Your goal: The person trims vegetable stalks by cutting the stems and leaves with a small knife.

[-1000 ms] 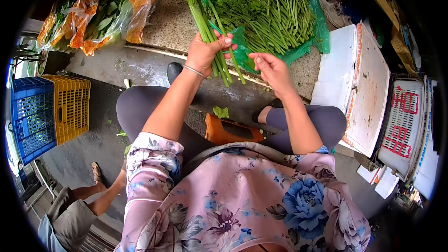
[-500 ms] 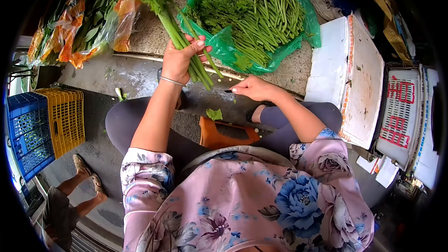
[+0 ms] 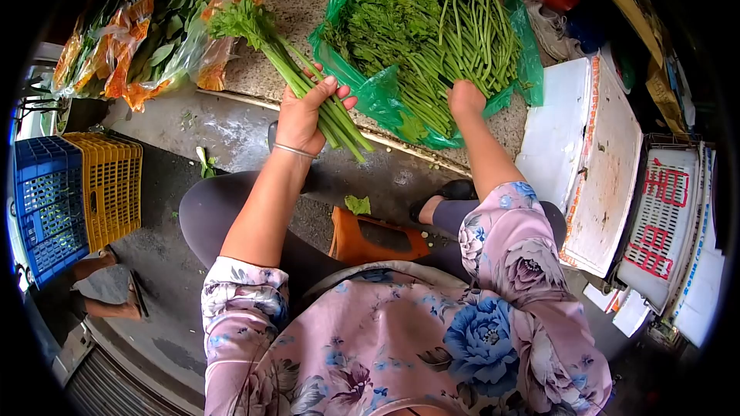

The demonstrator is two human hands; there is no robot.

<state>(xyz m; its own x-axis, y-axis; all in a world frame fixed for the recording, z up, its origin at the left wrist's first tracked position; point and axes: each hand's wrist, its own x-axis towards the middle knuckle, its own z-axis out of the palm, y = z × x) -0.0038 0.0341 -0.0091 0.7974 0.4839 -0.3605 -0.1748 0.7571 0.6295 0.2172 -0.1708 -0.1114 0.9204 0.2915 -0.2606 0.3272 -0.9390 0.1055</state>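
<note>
My left hand (image 3: 308,112) is closed around a bunch of leafy green stalks (image 3: 289,69), leaves up and to the left, cut ends down and to the right. My right hand (image 3: 466,100) is a fist over the stem ends of a large pile of the same greens (image 3: 424,31). A narrow dark tip (image 3: 445,81), apparently the blade of a small knife, sticks out of that fist. Whether its fingers also touch a stalk is hidden. The pile lies on an opened green plastic bag (image 3: 378,100) on a speckled stone ledge (image 3: 281,38).
Plastic-wrapped leafy greens (image 3: 162,42) lie at upper left. Blue (image 3: 50,200) and yellow (image 3: 108,185) crates stand at left, with another person's legs (image 3: 108,308) beside them. White foam boxes (image 3: 559,123) stand at right. An orange stool (image 3: 370,239) sits between my knees.
My right hand has moved up and right from beside the left hand's bunch to the pile. The left hand keeps its bunch. The other person's feet have shifted, and the view has tilted slightly.
</note>
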